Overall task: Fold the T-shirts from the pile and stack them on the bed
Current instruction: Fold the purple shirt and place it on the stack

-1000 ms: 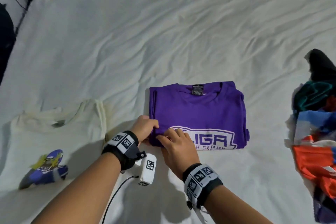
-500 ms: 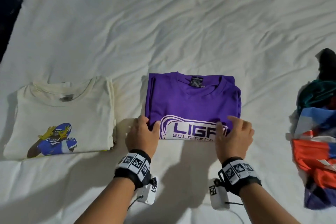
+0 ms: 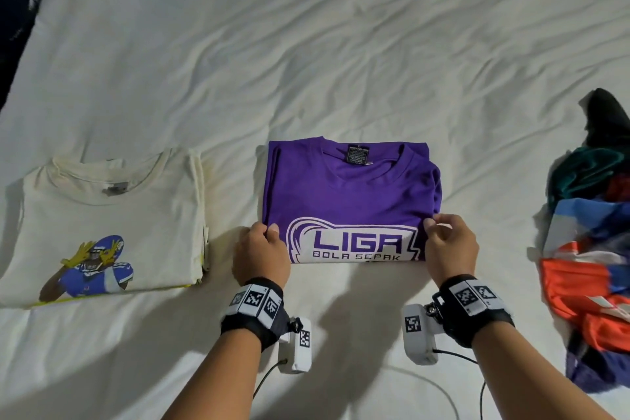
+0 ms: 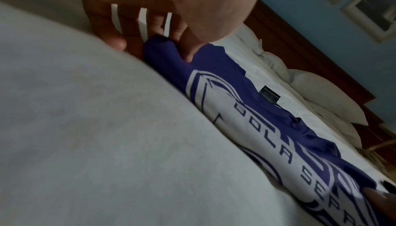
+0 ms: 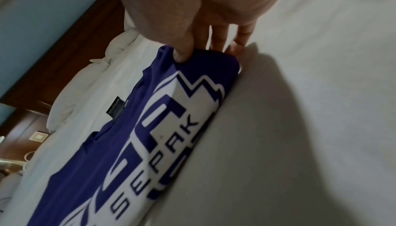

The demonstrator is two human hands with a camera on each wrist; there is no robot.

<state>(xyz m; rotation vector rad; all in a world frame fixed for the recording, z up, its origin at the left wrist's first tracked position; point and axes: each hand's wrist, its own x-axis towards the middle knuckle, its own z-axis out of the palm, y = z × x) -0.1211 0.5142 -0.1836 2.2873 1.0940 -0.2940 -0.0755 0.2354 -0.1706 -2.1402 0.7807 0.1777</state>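
A folded purple T-shirt (image 3: 351, 194) with a white LIGA print lies on the bed in front of me. My left hand (image 3: 264, 251) pinches its near left corner, thumb on top and fingers under the fabric (image 4: 169, 50). My right hand (image 3: 443, 242) pinches the near right corner the same way (image 5: 205, 58). A folded cream T-shirt (image 3: 109, 215) with a blue football player print lies flat to the left. A pile of unfolded colourful shirts (image 3: 593, 249) sits at the right edge.
The white wrinkled bed sheet (image 3: 306, 44) stretches far ahead. White pillows (image 4: 327, 97) and a dark wooden headboard (image 4: 300, 51) stand at the bed's far end. A dark object (image 3: 10, 27) lies beyond the bed's left edge.
My hands have spread apart from the shirt's near left corner to its two near corners. They have closed into pinches on the fabric there.
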